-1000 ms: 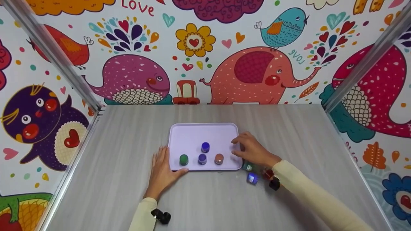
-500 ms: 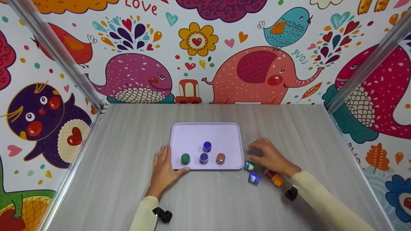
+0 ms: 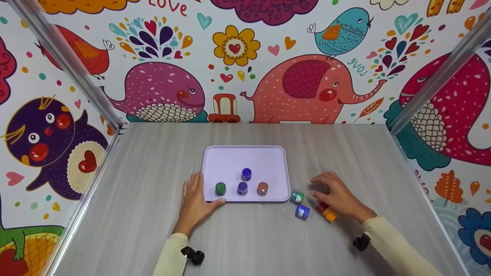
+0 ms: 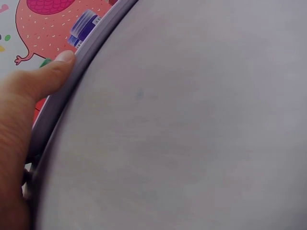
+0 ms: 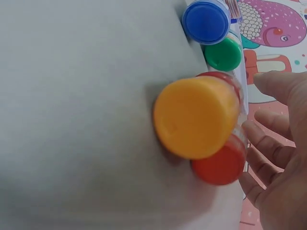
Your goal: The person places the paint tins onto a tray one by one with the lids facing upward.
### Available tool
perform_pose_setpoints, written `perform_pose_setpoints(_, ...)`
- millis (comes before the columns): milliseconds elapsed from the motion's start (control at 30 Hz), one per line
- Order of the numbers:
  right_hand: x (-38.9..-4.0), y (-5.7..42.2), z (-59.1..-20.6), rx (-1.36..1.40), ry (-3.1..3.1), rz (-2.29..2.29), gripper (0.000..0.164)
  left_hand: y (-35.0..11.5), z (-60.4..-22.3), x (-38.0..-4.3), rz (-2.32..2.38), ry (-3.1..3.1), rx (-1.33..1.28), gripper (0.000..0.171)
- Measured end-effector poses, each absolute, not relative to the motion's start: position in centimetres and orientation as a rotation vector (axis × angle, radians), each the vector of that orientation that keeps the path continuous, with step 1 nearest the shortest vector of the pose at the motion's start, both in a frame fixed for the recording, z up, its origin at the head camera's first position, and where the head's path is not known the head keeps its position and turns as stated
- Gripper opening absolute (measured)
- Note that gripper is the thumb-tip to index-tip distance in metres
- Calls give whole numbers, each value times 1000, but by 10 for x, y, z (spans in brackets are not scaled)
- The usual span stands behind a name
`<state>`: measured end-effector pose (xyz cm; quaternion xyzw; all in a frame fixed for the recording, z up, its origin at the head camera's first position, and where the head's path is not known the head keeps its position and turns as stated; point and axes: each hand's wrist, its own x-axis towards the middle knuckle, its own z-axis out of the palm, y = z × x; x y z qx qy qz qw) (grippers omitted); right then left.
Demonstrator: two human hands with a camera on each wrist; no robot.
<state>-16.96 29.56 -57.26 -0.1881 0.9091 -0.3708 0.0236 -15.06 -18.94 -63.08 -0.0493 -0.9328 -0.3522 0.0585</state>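
Observation:
Small paint jars stand on a lilac tray (image 3: 264,157): a green jar (image 3: 220,188), two blue-violet jars (image 3: 242,188) and a brown jar (image 3: 262,188). My left hand (image 3: 195,207) rests at the tray's front left corner, fingers fairly straight along the side, thumb on the front rim. Beyond the tray's right front corner lie a green-capped jar (image 3: 297,197), a blue jar (image 3: 302,211) and an orange jar (image 5: 192,120). Red caps (image 5: 220,165) show beside the orange one. Just behind these, my right hand (image 3: 339,193) hovers with loosely bent fingers, holding nothing visible.
The grey wood-grain table (image 3: 161,153) surrounds the tray. Printed cartoon walls (image 3: 230,84) enclose its back and sides, with metal posts (image 3: 429,73) at the back corners.
My right hand has drawn away from the tray's right edge, moving right and towards me, nearer the loose jars. My left hand stays at the tray corner.

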Motion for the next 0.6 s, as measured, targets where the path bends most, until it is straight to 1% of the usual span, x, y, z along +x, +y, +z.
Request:
perform_pose_setpoints(267, -152, 314, -577, -483, 2834, -1195, 34, -186, -628, -153, -1068, -2824, -168, 130)
perform_pose_setpoints(600, -138, 327, -585, -462, 2910, -1282, 29, -189, -630, -151, -1054, -2794, -179, 127)
